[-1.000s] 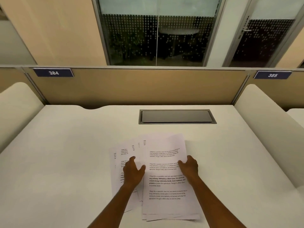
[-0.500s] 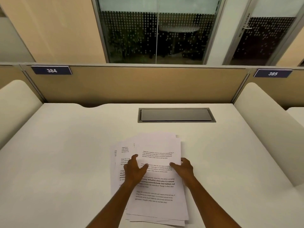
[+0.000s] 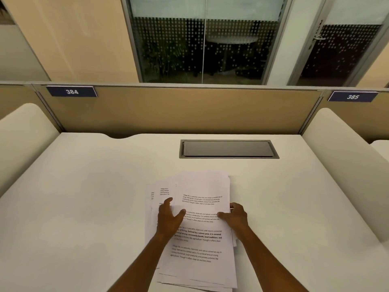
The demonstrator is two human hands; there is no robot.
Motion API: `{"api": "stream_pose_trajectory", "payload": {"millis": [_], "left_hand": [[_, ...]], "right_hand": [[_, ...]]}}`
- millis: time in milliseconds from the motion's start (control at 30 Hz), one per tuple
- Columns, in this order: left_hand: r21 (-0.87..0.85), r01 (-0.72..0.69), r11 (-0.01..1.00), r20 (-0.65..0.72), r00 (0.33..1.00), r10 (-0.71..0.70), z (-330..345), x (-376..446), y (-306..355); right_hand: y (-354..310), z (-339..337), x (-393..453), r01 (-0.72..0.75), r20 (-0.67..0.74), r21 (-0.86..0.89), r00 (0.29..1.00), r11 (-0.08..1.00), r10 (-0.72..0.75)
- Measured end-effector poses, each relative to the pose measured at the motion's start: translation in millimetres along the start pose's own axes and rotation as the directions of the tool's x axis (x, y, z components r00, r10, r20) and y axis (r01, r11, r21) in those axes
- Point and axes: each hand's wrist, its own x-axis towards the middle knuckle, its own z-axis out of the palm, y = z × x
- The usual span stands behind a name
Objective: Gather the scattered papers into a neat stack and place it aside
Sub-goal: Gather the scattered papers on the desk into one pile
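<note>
A: Head view: where are the white printed paper sheets (image 3: 200, 239)?

B: Fanned loosely on the pale worktop (image 3: 84, 207), near its front edge. The left hand (image 3: 168, 220) presses flat, fingers spread; the right hand (image 3: 235, 218) pinches their right edge.

A: Beyond?

B: A grey recessed cable hatch (image 3: 228, 149).

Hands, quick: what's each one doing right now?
Left hand: open, spread flat on the papers.
Right hand: at the papers' right edge, thumb on top; whether it grips cannot be told.

desk (image 3: 84, 207) | cable hatch (image 3: 229, 149) | partition (image 3: 179, 110) | labels 384 (image 3: 72, 91), 385 (image 3: 352, 96)
</note>
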Motion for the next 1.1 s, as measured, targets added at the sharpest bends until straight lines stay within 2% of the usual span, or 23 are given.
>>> {"api": "stream_pose_trajectory", "payload": {"millis": [67,167,300,600,900,1100], "left_hand": [[0.089,0.009,0.996,-0.071,0.997,-0.003,-3,-1,-5],[0.219,0.104,0.970,-0.188,0.980,-0.063,-11,-2,-11],[0.249,0.179,0.952,-0.253,0.961,-0.114,-22,-1,-17],[0.145,0.163,0.976,-0.227,0.966,-0.128,-30,3,-15],[0.067,0.138,0.988,-0.144,0.981,-0.127,-38,5,-16],[0.028,0.124,0.992,-0.140,0.983,-0.119,-41,5,-23]], "right_hand": [[-2,3,0,-0.016,-0.014,-0.023,1.000,1.000,0.015],[-1,7,1,0.000,-0.058,-0.111,0.998,0.994,-0.007],[4,14,5,-0.002,-0.071,-0.148,0.997,0.989,-0.009],[-11,23,-11,-0.043,-0.145,-0.188,0.989,0.981,0.016],[-11,46,-22,0.005,-0.096,-0.144,0.995,0.989,-0.019],[-15,60,-33,-0.001,-0.103,-0.095,0.995,0.995,-0.009]]}}
